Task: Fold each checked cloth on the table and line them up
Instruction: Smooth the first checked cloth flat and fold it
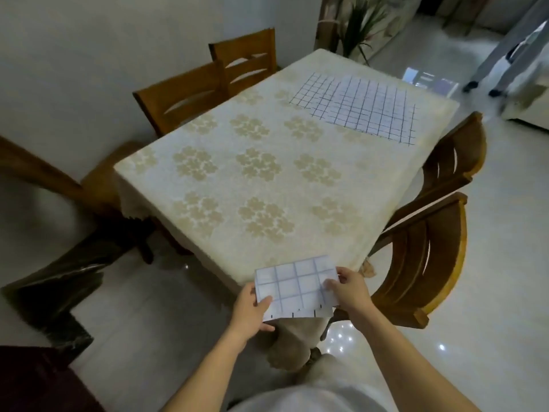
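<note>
A small folded white checked cloth (294, 288) is held in the air over the near corner of the table (208, 191). My left hand (251, 307) grips its left edge, thumb on top. My right hand (349, 288) pinches its right edge. Two more checked cloths lie spread flat and overlapping at the far right end of the table: a smaller cream one (312, 92) and a larger pale blue one (374, 110) partly on top of it.
The table wears a cream cloth with gold flower prints. Wooden chairs stand on the left side (184, 93), far left (246, 58) and right side (427, 263). A potted plant (359, 22) stands beyond the far end. A person's legs (499, 63) show at the far right.
</note>
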